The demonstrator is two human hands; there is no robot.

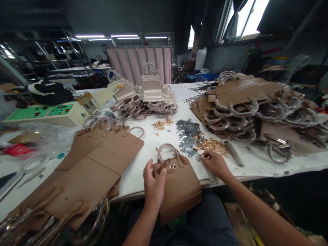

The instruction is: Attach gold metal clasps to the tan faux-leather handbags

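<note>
White desk (159,143) in a dim workshop. Tan bag (179,188) sits at the near edge, partly over the lap, handle up. Left hand (153,186) lies on the bag's left side, fingers closed on its flap. Right hand (215,164) rests just right of the bag, fingers pinched at gold clips (211,145). Flat bag panels (97,164) lie left; stacks (243,102) right.

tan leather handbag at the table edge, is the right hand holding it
No: the right hand reaches to the small gold metal fittings on the white table, while the left hand rests on the tan leather handbag.
</note>
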